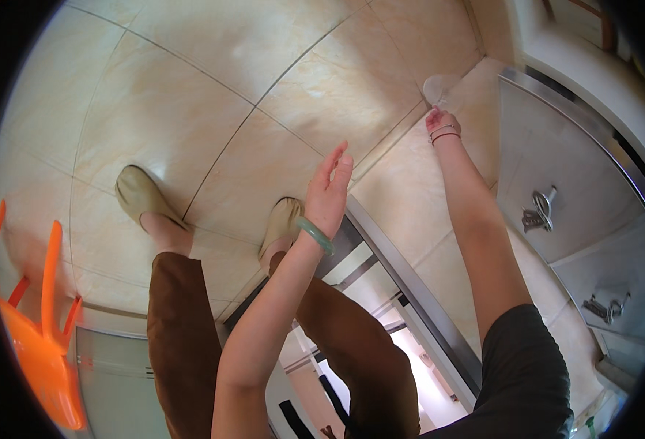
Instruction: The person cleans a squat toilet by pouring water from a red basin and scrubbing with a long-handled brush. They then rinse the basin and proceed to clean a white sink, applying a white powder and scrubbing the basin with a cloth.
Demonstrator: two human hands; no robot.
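Note:
My right hand [443, 123] reaches far out at the upper right, with a thin cord or band round its wrist. Its fingers are closed on a pale, translucent round thing [436, 89], whose kind I cannot make out; it is close to a tiled surface and the dark seam there. My left hand [328, 192] is held up in the middle, fingers stretched out and nothing in it. A green bangle [315, 235] circles that wrist.
An orange plastic chair [44, 351] stands at the lower left. A metal-edged frame [417, 293] runs beside my legs. Grey panels with metal fittings [540, 211] line the right side. Large beige tiles [191, 95] cover the floor under my shoes [147, 197].

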